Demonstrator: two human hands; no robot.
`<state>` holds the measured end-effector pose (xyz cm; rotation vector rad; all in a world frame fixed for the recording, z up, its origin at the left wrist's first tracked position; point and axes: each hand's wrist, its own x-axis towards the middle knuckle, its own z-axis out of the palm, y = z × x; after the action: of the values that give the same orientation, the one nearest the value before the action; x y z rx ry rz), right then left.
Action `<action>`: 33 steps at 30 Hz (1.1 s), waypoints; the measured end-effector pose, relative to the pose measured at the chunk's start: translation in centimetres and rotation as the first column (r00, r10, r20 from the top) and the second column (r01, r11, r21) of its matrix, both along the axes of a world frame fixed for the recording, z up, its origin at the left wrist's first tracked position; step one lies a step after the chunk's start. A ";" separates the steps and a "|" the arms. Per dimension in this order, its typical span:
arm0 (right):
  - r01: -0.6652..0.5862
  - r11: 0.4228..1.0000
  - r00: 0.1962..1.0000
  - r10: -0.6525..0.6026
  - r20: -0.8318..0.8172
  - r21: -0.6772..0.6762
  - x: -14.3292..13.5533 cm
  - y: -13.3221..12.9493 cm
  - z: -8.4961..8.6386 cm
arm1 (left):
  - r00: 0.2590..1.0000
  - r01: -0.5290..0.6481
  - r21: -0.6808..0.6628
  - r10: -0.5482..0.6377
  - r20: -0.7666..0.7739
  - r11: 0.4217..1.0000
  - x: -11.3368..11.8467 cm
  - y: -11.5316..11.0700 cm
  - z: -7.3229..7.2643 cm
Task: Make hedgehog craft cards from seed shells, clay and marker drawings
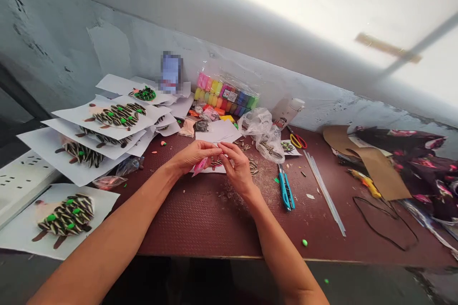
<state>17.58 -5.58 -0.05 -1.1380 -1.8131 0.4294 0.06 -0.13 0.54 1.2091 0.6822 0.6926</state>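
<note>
My left hand (196,155) and my right hand (236,167) meet above the middle of the table, fingertips pinched close together. Bright pink soft material, like a small packet of modelling clay (201,167), shows beneath the fingers of my left hand, which seem closed on it. Anything between my right fingertips is too small to make out. Under both hands lies a white sheet with sunflower seeds (216,162) on it, mostly hidden. Loose sunflower seeds (253,167) are scattered just beyond my right hand.
Stacked paper sheets with seed hedgehogs (119,116) stand at left, beside a power strip (25,183). Behind are a clay pack (227,95) and a plastic bag (263,128). Rightward lie a utility knife (285,188), scissors (297,141), glue sticks (325,193) and a glue gun (368,183).
</note>
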 end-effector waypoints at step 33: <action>0.073 0.997 0.994 -0.072 -0.083 0.015 -0.2 -0.3 0.9 | 0.997 0.076 0.039 -0.076 -0.015 0.996 -0.1 -0.5 0.8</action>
<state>17.36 -5.87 0.83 -1.1535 -1.6954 0.4112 0.00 -0.65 1.34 1.2710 0.6331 0.6373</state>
